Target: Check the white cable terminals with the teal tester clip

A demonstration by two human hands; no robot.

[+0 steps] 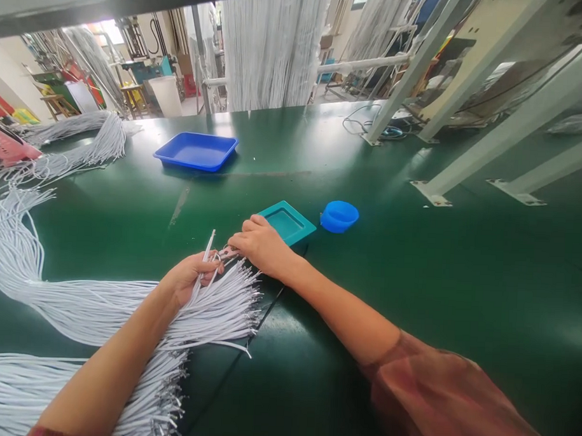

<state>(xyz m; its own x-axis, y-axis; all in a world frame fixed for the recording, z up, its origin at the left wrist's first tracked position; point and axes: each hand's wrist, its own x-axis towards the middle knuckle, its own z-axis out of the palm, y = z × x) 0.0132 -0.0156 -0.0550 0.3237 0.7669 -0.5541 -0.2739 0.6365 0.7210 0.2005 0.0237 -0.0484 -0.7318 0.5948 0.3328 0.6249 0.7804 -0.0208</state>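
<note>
White cords held by my left hand (188,275) stand up between its pinched fingers, above a bundle of white cords (216,307). My right hand (265,247) is closed round a small metal hand tool (229,252), and its kind is mostly hidden by the fingers. The tool's end meets the held cords by my left fingertips. Many cord tips in the bundle look dark or metallic. Just behind my right hand lies a teal tray (291,223), with a round blue dish (339,216) to its right.
A blue rectangular tray (196,152) stands farther back. More white cords lie at the front left (155,398) and back left (98,138) of the green table (436,299). Metal legs (459,166) rise from the right side. White strands (272,52) hang beyond the far edge.
</note>
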